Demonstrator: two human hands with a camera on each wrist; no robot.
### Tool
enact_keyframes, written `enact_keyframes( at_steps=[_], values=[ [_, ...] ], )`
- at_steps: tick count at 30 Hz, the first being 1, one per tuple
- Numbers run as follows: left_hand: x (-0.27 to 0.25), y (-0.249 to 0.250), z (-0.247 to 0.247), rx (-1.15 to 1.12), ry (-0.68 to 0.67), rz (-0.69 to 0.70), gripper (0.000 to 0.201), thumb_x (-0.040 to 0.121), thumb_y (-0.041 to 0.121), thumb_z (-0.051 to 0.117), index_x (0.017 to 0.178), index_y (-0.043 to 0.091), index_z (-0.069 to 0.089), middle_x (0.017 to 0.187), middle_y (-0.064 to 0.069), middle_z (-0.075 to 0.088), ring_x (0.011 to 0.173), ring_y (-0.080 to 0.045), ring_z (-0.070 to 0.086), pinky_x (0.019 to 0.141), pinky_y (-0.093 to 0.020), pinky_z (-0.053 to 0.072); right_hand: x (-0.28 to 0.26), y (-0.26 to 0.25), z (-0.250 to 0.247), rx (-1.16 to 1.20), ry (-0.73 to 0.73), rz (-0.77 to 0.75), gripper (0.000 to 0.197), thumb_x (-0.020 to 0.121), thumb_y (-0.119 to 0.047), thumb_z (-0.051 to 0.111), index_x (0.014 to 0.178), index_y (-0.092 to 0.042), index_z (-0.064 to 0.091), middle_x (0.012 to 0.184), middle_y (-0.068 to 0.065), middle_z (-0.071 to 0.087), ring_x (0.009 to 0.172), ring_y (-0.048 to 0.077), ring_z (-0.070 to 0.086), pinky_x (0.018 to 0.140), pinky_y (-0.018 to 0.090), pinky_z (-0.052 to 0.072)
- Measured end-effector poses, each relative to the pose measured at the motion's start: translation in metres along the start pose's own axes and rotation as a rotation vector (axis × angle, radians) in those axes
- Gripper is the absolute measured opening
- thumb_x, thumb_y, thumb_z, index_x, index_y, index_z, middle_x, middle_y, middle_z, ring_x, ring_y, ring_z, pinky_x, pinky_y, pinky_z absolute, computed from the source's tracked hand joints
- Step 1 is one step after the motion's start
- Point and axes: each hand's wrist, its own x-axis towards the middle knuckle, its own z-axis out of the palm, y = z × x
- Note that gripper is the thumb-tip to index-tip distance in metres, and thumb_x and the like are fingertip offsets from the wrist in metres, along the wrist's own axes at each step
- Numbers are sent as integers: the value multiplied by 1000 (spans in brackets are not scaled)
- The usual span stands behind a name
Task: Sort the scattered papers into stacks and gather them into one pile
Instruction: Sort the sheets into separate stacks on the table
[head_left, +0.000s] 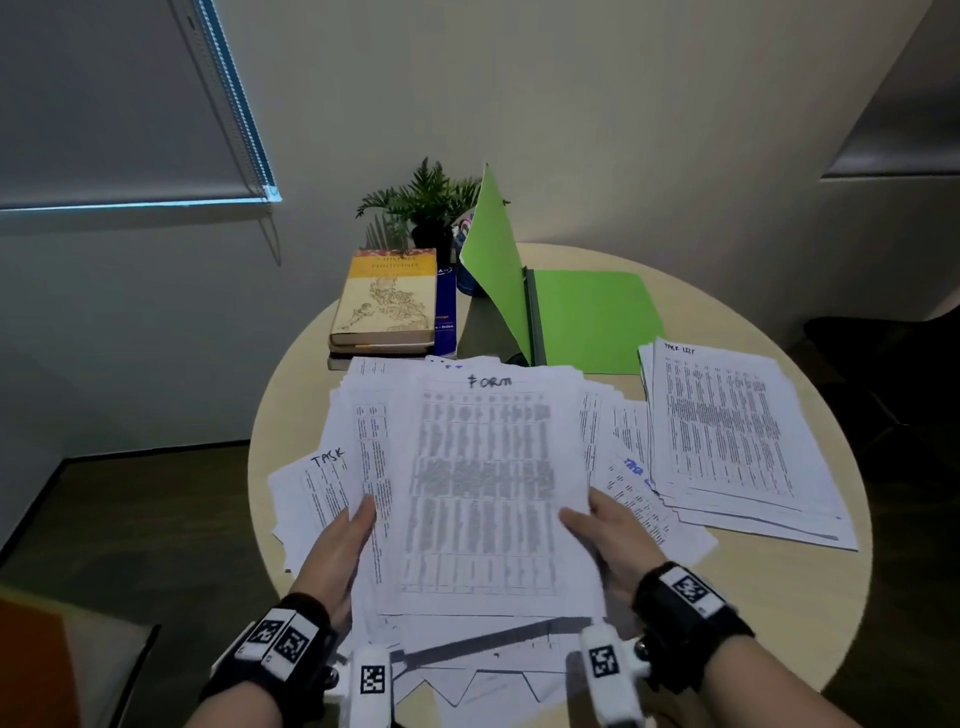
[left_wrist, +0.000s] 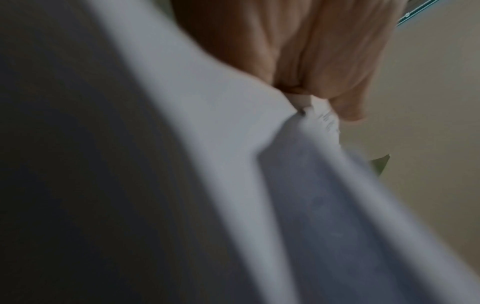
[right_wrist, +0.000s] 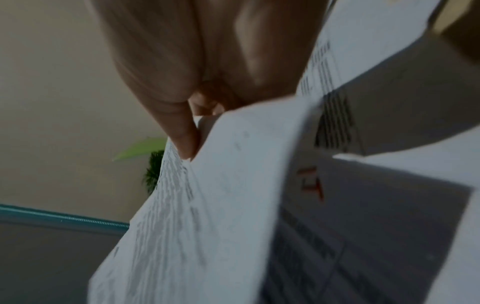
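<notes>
I hold a thick bundle of printed sheets headed "FORM" (head_left: 483, 483) lifted above the round table. My left hand (head_left: 345, 545) grips its left edge, thumb on top. My right hand (head_left: 602, 540) grips the right edge the same way. In the left wrist view my left hand (left_wrist: 319, 86) pinches the white sheets (left_wrist: 259, 164). In the right wrist view my right hand (right_wrist: 187, 115) pinches the printed bundle (right_wrist: 221, 205). More loose sheets (head_left: 317, 499) marked "TASK" lie underneath at the left. A neat stack headed "TASK LIST" (head_left: 737, 441) lies on the right.
A round beige table (head_left: 779, 613) bears everything. An open green folder (head_left: 587, 317) stands at the back, beside stacked books (head_left: 387, 301) and a potted plant (head_left: 426, 202). Scattered sheets (head_left: 628, 488) lie between the bundle and the right stack.
</notes>
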Motion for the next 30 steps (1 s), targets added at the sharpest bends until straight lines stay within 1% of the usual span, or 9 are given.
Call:
enact_keyframes(
  at_steps=[2,5,8,13,16,20,23,27,30],
  values=[
    [0,-3,-3,127,-13,18,64,85,40,65,141,18,41,128,7,59,119,-13,54,108,-34,33,2,3,19,-56,-85,-5,30,90,9,47,115,-2,58,105,17,71,79,21,72,65,31,58],
    [5,-4,-12,265,26,37,39,87,11,66,124,13,53,109,2,67,110,-23,59,102,-36,39,9,2,39,-216,-95,-47,25,91,4,51,112,-10,54,96,7,69,70,7,70,58,17,52],
    [7,-1,-29,170,91,9,39,88,1,61,126,8,54,121,-16,65,113,-34,60,106,-51,39,31,4,47,-443,62,-69,25,86,-8,62,107,-14,48,81,1,55,67,15,58,65,30,48],
    [5,5,-63,75,206,5,35,90,-1,56,124,4,54,114,-19,65,109,-38,60,104,-56,39,65,3,51,-794,318,-36,65,81,-31,66,134,-8,38,132,12,51,124,29,48,100,36,42],
    [5,4,-79,71,237,21,29,89,1,57,116,12,59,116,-17,66,108,-36,61,103,-56,39,72,0,62,-1015,332,32,84,71,-46,69,136,-6,33,131,14,47,124,33,44,95,40,46],
    [4,2,-87,29,256,1,32,90,1,56,121,9,56,115,-17,66,108,-37,61,103,-57,39,85,0,75,-1185,336,123,84,71,-40,75,134,-5,30,127,13,50,120,31,48,94,41,45],
    [2,2,-89,10,265,5,37,90,0,55,126,5,53,116,-18,65,108,-37,60,103,-56,39,92,2,76,-1031,310,178,69,79,-20,69,134,-3,29,123,15,54,113,32,55,92,39,48],
    [1,6,-93,18,277,27,39,91,0,54,129,5,52,118,-19,63,111,-38,59,102,-55,40,86,-2,62,-971,311,31,5,89,-9,49,92,-7,45,93,11,57,79,26,53,56,25,40],
    [0,6,-98,7,279,31,35,92,0,53,127,5,52,117,-20,63,109,-39,59,101,-55,40,78,1,47,-1064,342,15,19,86,-13,49,69,-13,42,76,2,49,80,25,55,53,24,35]
  ],
)
